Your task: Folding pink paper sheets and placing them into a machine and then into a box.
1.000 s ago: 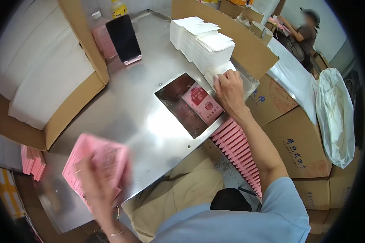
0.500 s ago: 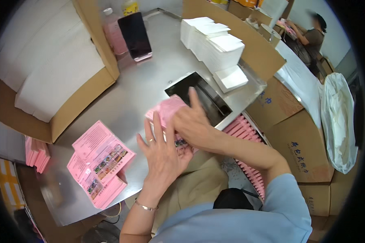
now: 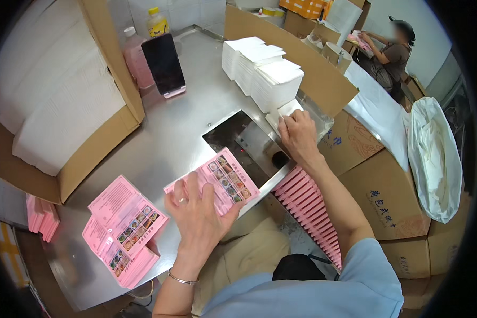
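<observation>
L hand (image 3: pixel 199 208), fingers spread, atop pink packet (image 3: pixel 233 177), approx. 7 o'clock of opening (image 3: pixel 254 147); R hand (image 3: pixel 299 137), curled narrow, touching white tissues (image 3: pixel 290 109), 2 o'clock, grip unclear; bare surface (image 3: pixel 167 139), 9 o'clock.

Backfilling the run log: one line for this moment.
left hand: on pink packet | right hand: at white stack, near end | pink pile: on metal table | phone: propped up

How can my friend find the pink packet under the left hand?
Find the metal table, then its dark hole. The pink packet is at the hole's near-left edge. Unlike the pink pile further left, it has the left hand on it.
</observation>
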The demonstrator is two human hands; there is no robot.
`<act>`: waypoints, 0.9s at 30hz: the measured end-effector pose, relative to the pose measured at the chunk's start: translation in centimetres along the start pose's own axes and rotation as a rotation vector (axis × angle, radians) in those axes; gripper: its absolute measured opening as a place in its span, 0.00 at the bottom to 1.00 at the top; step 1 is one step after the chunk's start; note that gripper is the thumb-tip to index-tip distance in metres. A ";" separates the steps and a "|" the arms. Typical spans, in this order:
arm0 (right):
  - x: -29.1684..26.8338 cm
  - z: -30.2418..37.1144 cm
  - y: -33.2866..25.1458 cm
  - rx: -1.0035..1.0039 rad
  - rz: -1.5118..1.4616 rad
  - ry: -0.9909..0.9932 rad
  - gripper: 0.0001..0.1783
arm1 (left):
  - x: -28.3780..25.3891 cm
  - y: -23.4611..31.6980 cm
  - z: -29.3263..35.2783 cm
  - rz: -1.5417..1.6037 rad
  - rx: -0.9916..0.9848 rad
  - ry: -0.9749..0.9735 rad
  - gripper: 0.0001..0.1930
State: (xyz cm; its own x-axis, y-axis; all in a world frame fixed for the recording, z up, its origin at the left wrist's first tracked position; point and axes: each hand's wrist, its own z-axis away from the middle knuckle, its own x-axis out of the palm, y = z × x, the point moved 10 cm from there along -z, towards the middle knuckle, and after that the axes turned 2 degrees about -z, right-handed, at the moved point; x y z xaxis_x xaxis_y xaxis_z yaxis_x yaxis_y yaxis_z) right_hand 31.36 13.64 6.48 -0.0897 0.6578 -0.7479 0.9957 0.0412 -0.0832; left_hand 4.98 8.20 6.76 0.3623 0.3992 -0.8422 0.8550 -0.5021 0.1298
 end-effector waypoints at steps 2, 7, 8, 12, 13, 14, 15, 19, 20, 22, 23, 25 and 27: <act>0.0 -0.1 0.3 0.021 -0.061 0.004 0.08 | 0.0 0.6 0.2 0.020 0.091 -0.086 0.33; 0.3 0.0 1.6 0.074 -0.195 -0.028 0.06 | 1.1 0.5 1.0 0.052 0.030 -0.171 0.28; 0.2 0.1 1.6 0.075 -0.197 -0.026 0.06 | 1.3 0.4 1.1 0.087 0.036 -0.150 0.26; -0.9 0.5 1.0 0.032 -0.172 0.035 0.14 | 2.2 -0.1 1.6 0.132 0.035 -0.116 0.22; -1.5 0.5 0.2 0.014 -0.171 0.077 0.18 | 1.9 0.3 1.8 0.206 0.088 -0.133 0.25; -1.2 1.4 -3.0 -0.138 -0.272 0.036 0.19 | 1.6 0.7 2.0 0.281 0.140 -0.150 0.28; -1.7 3.0 -7.8 -0.288 -0.376 -0.015 0.20 | 1.1 0.4 2.1 0.275 0.126 -0.155 0.28; -6.7 10.5 -21.3 -0.769 -0.590 -0.037 0.21 | 0.7 -2.9 1.8 0.291 -0.080 -0.305 0.46; -3.9 9.0 -20.4 -0.689 -0.472 -0.074 0.19 | 0.7 -2.1 1.3 0.269 -0.032 -0.263 0.46; 1.5 4.8 -19.9 -0.531 -0.350 -0.285 0.16 | 0.8 -0.6 1.2 0.267 -0.017 -0.204 0.44; 4.4 3.4 -19.6 -0.462 -0.322 -0.442 0.14 | 0.8 -0.7 0.8 0.257 -0.024 -0.205 0.44; 7.3 1.9 -17.4 -0.344 -0.341 -0.427 0.12 | 1.6 -1.1 0.0 0.129 -0.036 -0.265 0.42; 7.4 1.8 -13.3 -0.202 -0.413 -0.352 0.12 | -0.4 -6.1 2.5 -0.040 -0.175 -0.185 0.38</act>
State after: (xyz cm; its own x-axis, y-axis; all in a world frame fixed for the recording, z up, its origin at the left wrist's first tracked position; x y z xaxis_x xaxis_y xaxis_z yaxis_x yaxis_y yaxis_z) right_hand 17.44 16.63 0.83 -0.4397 0.2685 -0.8571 0.8584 0.4064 -0.3131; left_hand -1.31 9.22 4.96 0.2667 0.2605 -0.9279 0.9242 -0.3422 0.1696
